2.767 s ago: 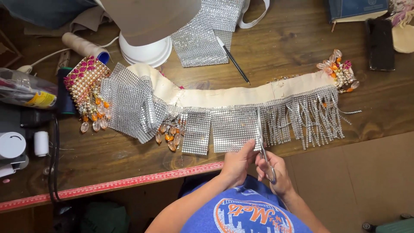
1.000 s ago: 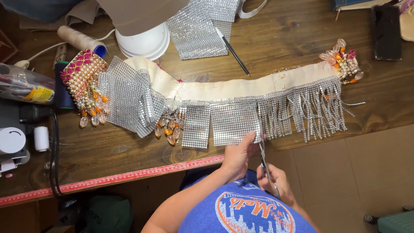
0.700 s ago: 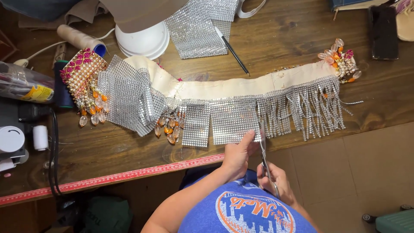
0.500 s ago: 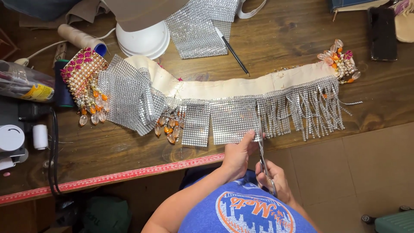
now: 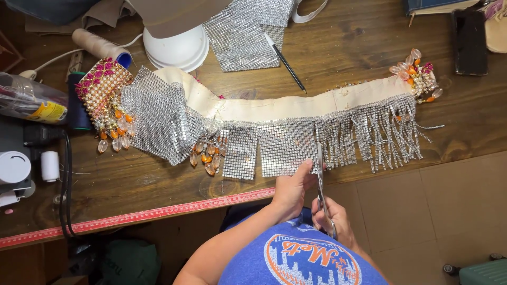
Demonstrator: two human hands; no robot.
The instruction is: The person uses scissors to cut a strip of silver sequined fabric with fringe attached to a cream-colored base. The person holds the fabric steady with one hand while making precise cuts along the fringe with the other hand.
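Note:
A long cream belt (image 5: 296, 105) trimmed with silver rhinestone mesh and beaded ends lies across the wooden table (image 5: 359, 47). Hanging from it is a square mesh panel (image 5: 288, 146), and to its right the mesh is cut into thin fringe strips (image 5: 380, 132). My left hand (image 5: 292, 191) pinches the lower right corner of the mesh panel. My right hand (image 5: 330, 221) grips the handles of silver scissors (image 5: 320, 169), whose blades point up along the panel's right edge.
A loose sheet of rhinestone mesh (image 5: 243, 31) and a black pen (image 5: 285, 62) lie at the back. A white lamp base (image 5: 177, 50), a thread cone (image 5: 100, 47), a dark phone (image 5: 469, 34) and a red tape measure (image 5: 158, 214) along the table's front edge are nearby.
The scissors and both hands have stayed at the panel's right edge, with the blades working slightly up into the mesh. The view has shifted a little.

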